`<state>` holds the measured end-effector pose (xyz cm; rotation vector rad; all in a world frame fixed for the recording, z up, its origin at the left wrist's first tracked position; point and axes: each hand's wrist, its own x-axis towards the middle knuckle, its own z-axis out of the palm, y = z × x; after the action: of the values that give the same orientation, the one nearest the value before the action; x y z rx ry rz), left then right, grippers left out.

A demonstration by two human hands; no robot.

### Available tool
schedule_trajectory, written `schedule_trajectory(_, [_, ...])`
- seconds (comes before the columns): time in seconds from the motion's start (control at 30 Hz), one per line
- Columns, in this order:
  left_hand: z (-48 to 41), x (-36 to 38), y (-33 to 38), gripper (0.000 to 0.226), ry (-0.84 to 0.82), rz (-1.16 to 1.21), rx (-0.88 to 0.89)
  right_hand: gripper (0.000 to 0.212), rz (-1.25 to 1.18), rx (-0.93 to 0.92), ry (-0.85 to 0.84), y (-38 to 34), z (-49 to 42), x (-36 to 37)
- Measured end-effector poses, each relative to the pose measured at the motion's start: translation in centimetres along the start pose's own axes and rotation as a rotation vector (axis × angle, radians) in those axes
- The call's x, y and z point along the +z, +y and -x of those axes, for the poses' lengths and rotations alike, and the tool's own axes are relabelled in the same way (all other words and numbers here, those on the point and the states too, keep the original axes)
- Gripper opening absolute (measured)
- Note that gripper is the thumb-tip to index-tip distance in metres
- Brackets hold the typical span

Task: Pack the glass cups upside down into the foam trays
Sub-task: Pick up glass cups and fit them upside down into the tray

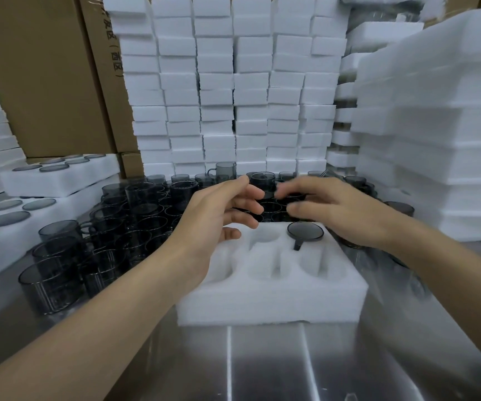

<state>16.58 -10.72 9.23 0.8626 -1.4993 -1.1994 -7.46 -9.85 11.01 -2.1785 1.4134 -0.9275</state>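
Observation:
A white foam tray (274, 299) with round pockets lies on the steel table in front of me. One dark glass cup (305, 230) sits upside down in its far right pocket, handle toward me. The other pockets that show are empty. Many smoky glass cups (135, 215) stand upright behind and left of the tray. My left hand (219, 218) hovers over the tray's far left corner, fingers loosely spread, holding nothing. My right hand (335, 209) hovers over the cups just behind the tray, fingers relaxed and blurred. Neither hand grips a cup.
Filled foam trays (59, 180) with upside-down cups are stacked at the left. Tall stacks of foam blocks (233, 88) wall the back, and empty foam trays (442, 125) pile up at the right. Cardboard boxes (39, 76) stand at the back left. The steel table (262, 366) reaches my near edge.

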Motion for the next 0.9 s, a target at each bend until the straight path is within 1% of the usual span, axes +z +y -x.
schedule_trajectory(0.03, [0.0,0.0,0.0,0.036,-0.001,-0.005,0.003,0.044,-0.031,-0.018,0.076,-0.2,-0.1,0.2])
schedule_trajectory(0.07, [0.0,0.0,0.0,0.035,0.0,-0.01,0.004,0.05,-0.048,-0.026,0.116,-0.4,-0.1,0.5])
schedule_trajectory(0.1, [0.0,0.0,0.0,0.035,0.003,-0.011,0.003,0.054,-0.041,-0.021,0.102,-0.7,0.0,0.9])
schedule_trajectory(0.13, [0.0,0.1,0.1,0.035,0.005,-0.01,0.002,0.06,0.002,-0.013,0.021,-1.0,0.1,1.6])
schedule_trajectory(0.2, [0.0,0.2,0.1,0.036,0.002,-0.005,0.003,0.075,0.209,0.0,-0.236,-1.4,0.5,3.3])
schedule_trajectory(0.23, [0.0,0.2,0.1,0.037,-0.002,-0.003,0.003,0.08,0.294,-0.001,-0.318,-1.5,0.6,3.9])
schedule_trajectory(0.27, [0.0,0.2,0.1,0.037,-0.003,-0.002,0.003,0.081,0.307,-0.003,-0.342,-1.7,0.7,4.1])
schedule_trajectory(0.3, [0.0,0.1,0.0,0.037,-0.003,-0.001,0.003,0.076,0.247,-0.012,-0.314,-1.9,0.7,3.9])
schedule_trajectory(0.37, [-0.1,0.1,-0.1,0.037,-0.004,-0.002,0.003,0.059,0.14,-0.066,-0.134,-1.9,0.7,3.0])
schedule_trajectory(0.4, [-0.1,0.0,-0.1,0.036,-0.003,-0.003,0.003,0.052,0.162,-0.077,-0.012,-1.6,0.6,2.4])
schedule_trajectory(0.47, [-0.1,0.0,-0.1,0.036,-0.003,-0.005,0.002,0.044,0.317,-0.049,0.191,-0.6,0.2,1.0])
schedule_trajectory(0.53, [-0.2,0.0,-0.1,0.038,-0.008,-0.005,0.001,0.029,0.495,0.045,0.3,1.2,-0.3,-0.8])
schedule_trajectory(0.6, [-0.2,0.0,-0.1,0.037,-0.011,-0.007,0.004,0.008,0.576,0.186,0.338,3.3,-0.6,-2.7])
schedule_trajectory(0.63, [-0.1,0.0,-0.2,0.036,-0.01,-0.008,0.006,0.003,0.585,0.257,0.339,4.2,-0.6,-3.4])
schedule_trajectory(0.7, [-0.1,0.0,-0.1,0.036,-0.002,-0.011,0.004,0.013,0.606,0.367,0.323,5.8,-0.5,-4.3])
schedule_trajectory(0.77, [-0.1,0.1,-0.1,0.037,0.002,-0.013,0.001,0.024,0.656,0.439,0.249,6.9,-0.3,-4.5])
schedule_trajectory(0.83, [0.0,0.1,0.0,0.037,0.002,-0.012,-0.001,0.037,0.679,0.467,0.168,7.4,-0.2,-4.3])
schedule_trajectory(0.9, [0.0,0.1,0.1,0.037,0.002,-0.011,-0.001,0.053,0.661,0.47,0.138,7.1,-0.1,-4.0])
